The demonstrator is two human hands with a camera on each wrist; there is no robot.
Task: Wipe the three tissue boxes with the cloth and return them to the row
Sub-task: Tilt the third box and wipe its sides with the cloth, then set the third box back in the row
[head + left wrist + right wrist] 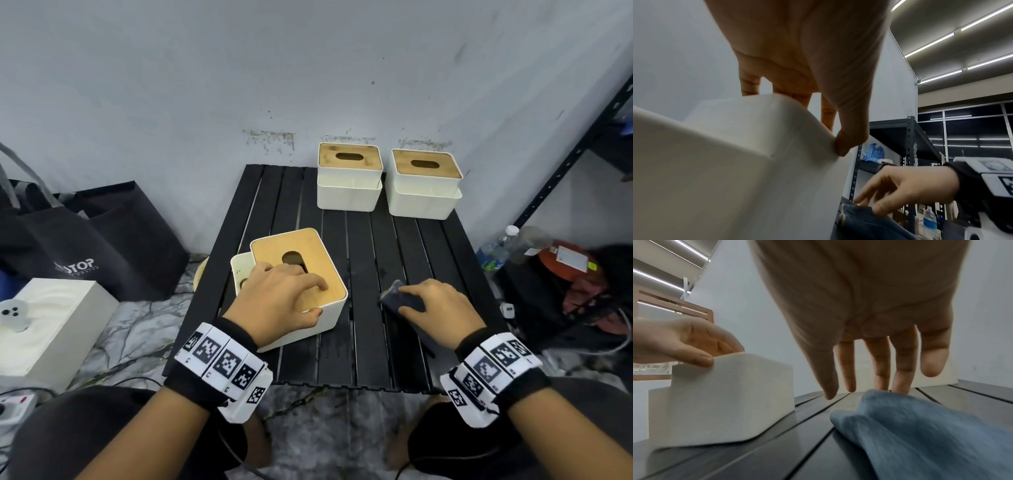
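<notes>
Left hand [279,301]: grips near tissue box [329,310], fingers curled over its bamboo lid, thumb on the white side.
Near tissue box: front-left on black slatted table [363,240].
Cloth [400,299]: right of that box, on the table.
Right hand [436,308]: fingers extended, resting on cloth.
Back boxes [349,192]: two together at the table's far edge.

Tissue boxes [349,192] white, tan wood lids; cloth [404,301] dark blue; table [376,246] black, slatted.
</notes>
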